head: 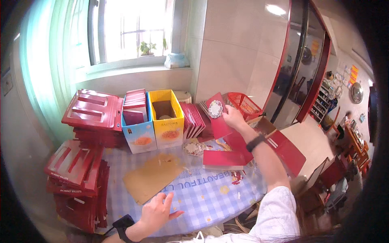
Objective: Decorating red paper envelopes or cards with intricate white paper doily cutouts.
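My right hand grips the edge of a dark red card wallet, raised over the back right of the table. A round white lacy rosette shows on its face. My left hand hovers near the front edge with fingers apart, holding nothing I can see. Just beyond it, a tan cardboard sheet lies on the blue checked tablecloth. More lacy rosettes lie behind the sheet. To their right is a flat red wallet, under my right forearm.
Stacked red printed packaging sleeves fill the left side. A blue box with red wallets and a yellow box stand at the back, beside a row of wallets. A red plastic basket sits behind my right hand.
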A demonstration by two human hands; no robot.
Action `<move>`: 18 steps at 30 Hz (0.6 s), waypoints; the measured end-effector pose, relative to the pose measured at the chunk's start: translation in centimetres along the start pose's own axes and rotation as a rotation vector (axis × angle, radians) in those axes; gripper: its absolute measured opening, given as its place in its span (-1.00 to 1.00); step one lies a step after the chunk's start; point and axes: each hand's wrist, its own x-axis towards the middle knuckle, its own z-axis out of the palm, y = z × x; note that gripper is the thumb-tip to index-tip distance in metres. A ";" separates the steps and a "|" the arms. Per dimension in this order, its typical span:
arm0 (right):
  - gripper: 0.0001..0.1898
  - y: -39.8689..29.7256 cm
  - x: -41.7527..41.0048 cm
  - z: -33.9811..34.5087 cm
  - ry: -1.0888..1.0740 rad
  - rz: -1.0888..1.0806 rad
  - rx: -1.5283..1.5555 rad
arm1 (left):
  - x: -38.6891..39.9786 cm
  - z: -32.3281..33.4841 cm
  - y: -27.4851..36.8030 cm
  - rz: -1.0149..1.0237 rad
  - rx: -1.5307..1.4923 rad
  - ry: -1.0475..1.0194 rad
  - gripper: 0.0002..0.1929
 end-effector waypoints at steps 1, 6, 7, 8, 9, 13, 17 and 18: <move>-0.55 0.5 1.2 0.9 -0.044 0.083 0.001 | -0.1 0.1 -0.1 0.002 -0.009 0.032 -0.43; -0.48 2.4 5.6 6.4 -0.148 0.308 -0.009 | -1.2 0.2 0.0 -0.081 -0.032 -0.078 -0.47; -0.48 3.5 6.0 6.9 -0.131 0.311 -0.007 | -1.3 0.3 0.2 -0.121 -0.083 -0.160 -0.43; -0.48 4.8 6.7 7.6 -0.153 0.291 -0.035 | -1.2 0.3 0.2 -0.084 -0.092 -0.131 -0.45; -0.48 4.5 7.3 8.1 -0.190 0.259 -0.058 | -1.2 0.2 0.2 -0.087 -0.084 -0.127 -0.45; -0.51 4.6 8.2 10.2 -0.120 0.297 -0.105 | -1.1 0.0 0.1 -0.120 -0.072 -0.129 -0.48; -0.63 4.5 8.7 12.5 -0.216 0.416 0.395 | -0.9 -0.3 0.1 -0.128 -0.081 -0.129 -0.52; -0.63 5.7 9.0 13.1 -0.210 0.424 0.391 | -0.8 -0.3 0.1 -0.120 -0.087 -0.132 -0.52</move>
